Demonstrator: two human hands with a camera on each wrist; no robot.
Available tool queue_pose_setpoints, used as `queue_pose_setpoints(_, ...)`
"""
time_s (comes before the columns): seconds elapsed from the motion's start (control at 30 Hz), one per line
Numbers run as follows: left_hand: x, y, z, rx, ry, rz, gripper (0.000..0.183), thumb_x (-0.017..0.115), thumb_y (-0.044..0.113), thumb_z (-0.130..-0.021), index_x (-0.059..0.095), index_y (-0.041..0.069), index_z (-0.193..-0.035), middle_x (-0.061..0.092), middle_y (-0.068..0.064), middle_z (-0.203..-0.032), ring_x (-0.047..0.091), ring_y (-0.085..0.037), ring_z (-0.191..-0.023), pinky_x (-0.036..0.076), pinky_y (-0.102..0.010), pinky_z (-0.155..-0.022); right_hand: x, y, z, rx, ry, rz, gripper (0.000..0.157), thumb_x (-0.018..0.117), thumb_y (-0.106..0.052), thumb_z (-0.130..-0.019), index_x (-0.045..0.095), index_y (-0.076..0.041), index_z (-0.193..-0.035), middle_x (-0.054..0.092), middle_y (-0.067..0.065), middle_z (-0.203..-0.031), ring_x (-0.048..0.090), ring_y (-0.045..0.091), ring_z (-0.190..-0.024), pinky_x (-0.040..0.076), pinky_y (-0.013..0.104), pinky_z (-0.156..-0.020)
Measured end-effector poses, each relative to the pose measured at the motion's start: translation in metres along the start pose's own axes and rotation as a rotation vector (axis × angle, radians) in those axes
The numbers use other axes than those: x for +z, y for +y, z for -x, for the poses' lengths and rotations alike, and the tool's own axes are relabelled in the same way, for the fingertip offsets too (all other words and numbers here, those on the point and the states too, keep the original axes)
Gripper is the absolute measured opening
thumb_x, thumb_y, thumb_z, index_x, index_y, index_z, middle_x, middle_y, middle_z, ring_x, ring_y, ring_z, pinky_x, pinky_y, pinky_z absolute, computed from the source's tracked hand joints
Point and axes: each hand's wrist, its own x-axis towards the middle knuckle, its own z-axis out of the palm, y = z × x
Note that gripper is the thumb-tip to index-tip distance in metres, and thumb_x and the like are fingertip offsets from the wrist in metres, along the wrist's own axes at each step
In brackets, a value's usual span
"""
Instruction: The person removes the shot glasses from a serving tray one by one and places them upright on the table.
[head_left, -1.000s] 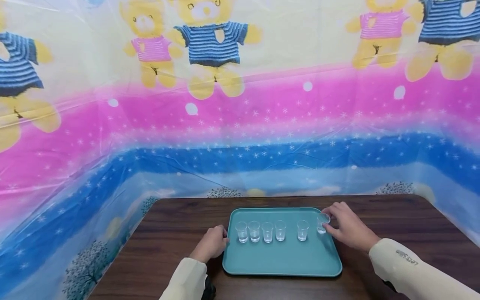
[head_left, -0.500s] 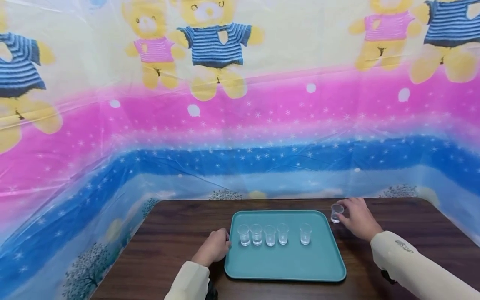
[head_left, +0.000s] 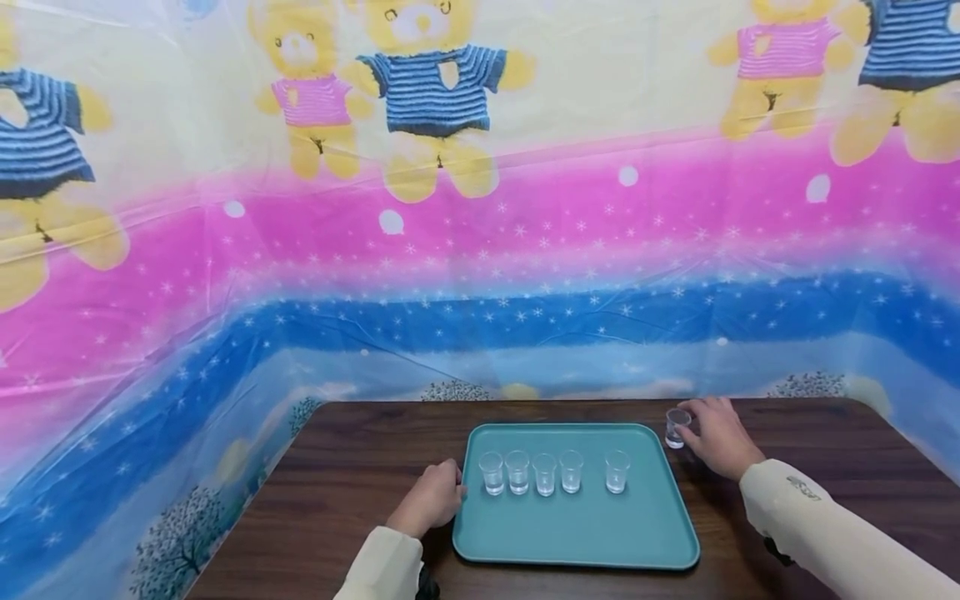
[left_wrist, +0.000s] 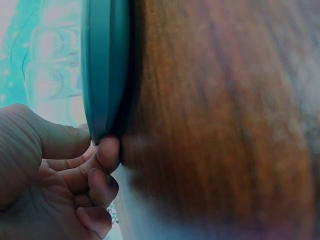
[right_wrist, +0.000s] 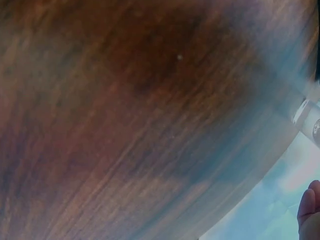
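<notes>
My left hand [head_left: 429, 502] is at the left edge of a teal tray [head_left: 570, 533]. In the left wrist view its thumb and index finger pinch the tray's rim [left_wrist: 105, 65], with the other fingers curled below. Off the tray's back right corner, my right hand [head_left: 720, 437] grips a small clear shot glass [head_left: 672, 435] between thumb and fingers. That glass is upright, its base right at the tabletop. Only the base end of the glass [right_wrist: 308, 119] and a bit of the hand [right_wrist: 311, 215] show in the right wrist view.
Several clear shot glasses [head_left: 544, 476] stand in a row across the tray, one [head_left: 617, 472] set apart on the right. The dark wooden table [head_left: 330, 475] has its back edge just behind the tray. A bear-patterned cloth [head_left: 525, 267] hangs around the table.
My right hand has carried the shot glass from above the tray's right edge over to the table at the back right, lowering it there. My left hand keeps its place on the rim.
</notes>
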Motion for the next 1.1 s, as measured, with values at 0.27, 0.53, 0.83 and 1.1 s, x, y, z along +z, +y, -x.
queue_pose_setpoints(0.27, 0.003, -0.001, -0.002, -0.004, 0.003, 0.005, 0.008, 0.050, 0.011, -0.087, 0.050, 0.003, -0.089, 0.047, -0.008, -0.075, 0.047, -0.018, -0.064, 0.040, -0.033, -0.056, -0.007, -0.010, -0.001, -0.009, -0.003, -0.017, 0.051, 0.062, -0.023, -0.078, 0.046, 0.002, -0.119, 0.046, 0.020, -0.107, 0.035, 0.033, -0.098, 0.032, 0.050, -0.075)
queue_pose_setpoints(0.53, 0.003, -0.002, -0.003, 0.016, -0.004, 0.012, 0.008, 0.050, 0.011, -0.087, 0.049, 0.003, -0.086, 0.046, -0.007, -0.071, 0.046, -0.018, -0.060, 0.039, -0.032, -0.053, -0.016, -0.054, 0.007, -0.122, -0.073, -0.117, 0.043, 0.057, -0.028, -0.082, 0.046, -0.010, -0.119, 0.044, 0.007, -0.111, 0.042, 0.022, -0.095, 0.040, 0.042, -0.071)
queue_pose_setpoints(0.83, 0.002, -0.005, -0.004, 0.012, -0.006, 0.038, 0.008, 0.051, 0.011, -0.087, 0.048, 0.004, -0.085, 0.045, -0.007, -0.069, 0.045, -0.018, -0.060, 0.038, -0.031, -0.052, -0.008, -0.087, 0.022, -0.208, -0.175, -0.162, 0.039, 0.063, -0.029, -0.078, 0.053, -0.015, -0.113, 0.049, -0.004, -0.101, 0.045, 0.015, -0.093, 0.039, 0.036, -0.074)
queue_pose_setpoints(1.1, -0.001, -0.011, -0.005, 0.039, -0.018, 0.075, 0.010, 0.053, 0.012, -0.085, 0.051, 0.004, -0.090, 0.047, -0.004, -0.071, 0.046, -0.016, -0.061, 0.039, -0.030, -0.053, -0.007, -0.092, 0.028, -0.241, -0.206, -0.179, 0.037, 0.065, -0.025, -0.077, 0.054, -0.015, -0.110, 0.049, -0.006, -0.100, 0.045, 0.015, -0.093, 0.040, 0.036, -0.074)
